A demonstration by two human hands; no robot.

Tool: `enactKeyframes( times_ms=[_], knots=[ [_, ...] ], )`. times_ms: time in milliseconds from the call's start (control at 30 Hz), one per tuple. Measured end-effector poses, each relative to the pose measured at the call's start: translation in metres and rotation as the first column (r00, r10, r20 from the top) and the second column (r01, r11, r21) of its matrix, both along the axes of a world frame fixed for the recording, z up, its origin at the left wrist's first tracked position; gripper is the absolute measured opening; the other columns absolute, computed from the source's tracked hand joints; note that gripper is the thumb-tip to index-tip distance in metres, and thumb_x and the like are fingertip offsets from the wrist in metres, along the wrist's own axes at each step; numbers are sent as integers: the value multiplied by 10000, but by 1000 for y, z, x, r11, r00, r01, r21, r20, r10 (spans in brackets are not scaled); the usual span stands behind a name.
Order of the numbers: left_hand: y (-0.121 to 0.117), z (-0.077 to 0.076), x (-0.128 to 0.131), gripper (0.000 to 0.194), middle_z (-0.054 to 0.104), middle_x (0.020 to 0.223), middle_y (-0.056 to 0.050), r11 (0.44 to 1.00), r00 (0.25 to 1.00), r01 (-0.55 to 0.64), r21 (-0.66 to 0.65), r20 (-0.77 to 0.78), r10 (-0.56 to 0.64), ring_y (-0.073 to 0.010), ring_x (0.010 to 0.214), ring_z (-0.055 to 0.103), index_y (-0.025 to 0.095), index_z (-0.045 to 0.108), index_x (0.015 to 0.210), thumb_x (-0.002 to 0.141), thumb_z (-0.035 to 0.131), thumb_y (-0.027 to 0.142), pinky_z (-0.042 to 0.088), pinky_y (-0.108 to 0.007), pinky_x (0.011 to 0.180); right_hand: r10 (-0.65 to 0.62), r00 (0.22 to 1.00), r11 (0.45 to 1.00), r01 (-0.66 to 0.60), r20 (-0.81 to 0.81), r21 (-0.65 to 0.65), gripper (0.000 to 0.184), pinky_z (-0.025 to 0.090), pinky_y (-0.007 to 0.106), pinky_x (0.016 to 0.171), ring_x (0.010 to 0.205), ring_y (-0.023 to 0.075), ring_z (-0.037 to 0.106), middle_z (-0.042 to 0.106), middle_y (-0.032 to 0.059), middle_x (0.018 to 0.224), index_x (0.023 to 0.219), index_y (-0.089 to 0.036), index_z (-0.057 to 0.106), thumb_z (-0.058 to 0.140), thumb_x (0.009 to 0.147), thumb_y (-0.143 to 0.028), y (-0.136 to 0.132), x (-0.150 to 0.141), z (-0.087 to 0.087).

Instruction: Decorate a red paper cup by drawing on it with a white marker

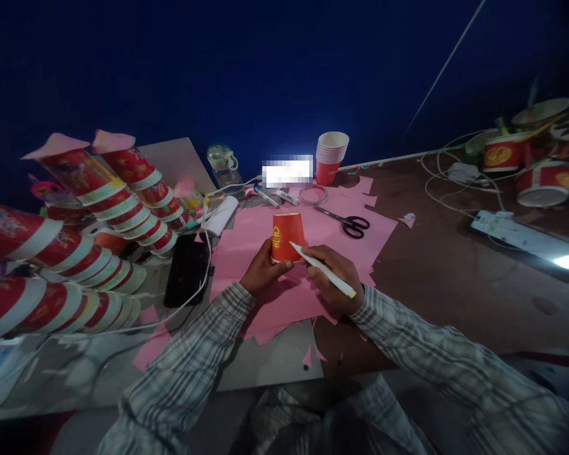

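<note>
My left hand (264, 268) is closed around the lower left side of a red paper cup (287, 235), which stands upside down, its narrow end up. Yellow lettering marks the cup's left side. In my right hand (334, 275) is a white marker pen (328, 275) with a yellow end, held in a writing grip. The pen's tip is at the front of the cup, touching it or very close. Beneath both hands lies pink paper (265, 303). Behind the cup to the right rest black-handled scissors (345, 221).
Stacked, decorated cups (109, 196) with pink cone tops crowd the left side. A black phone (186, 270) lies there under a white cable. Nested red cups (329, 165) stand by the blue wall, near more markers (268, 198). A lit power strip (521, 237) is at right.
</note>
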State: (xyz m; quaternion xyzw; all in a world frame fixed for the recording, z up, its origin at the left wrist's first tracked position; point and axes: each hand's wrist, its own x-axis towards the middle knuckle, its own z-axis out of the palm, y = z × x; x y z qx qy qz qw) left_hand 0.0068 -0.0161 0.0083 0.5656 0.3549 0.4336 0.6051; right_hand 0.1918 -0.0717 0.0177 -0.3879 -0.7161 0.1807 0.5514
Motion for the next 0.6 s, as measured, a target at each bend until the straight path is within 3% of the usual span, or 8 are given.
enactKeyframes(
  times_ms=[600],
  knots=[
    [0,-1,1,706,658,1117,-83,1000,1000,-6,-4,-4,6,-249,1047,615,190,576,1145,622,876,556,493,-424,955,-13,1000,1000,13,5,-11,279,630,369,792,886,216,739,746,102,1016,1187,-201,644,536,987,-363,0,-1,1]
  ],
)
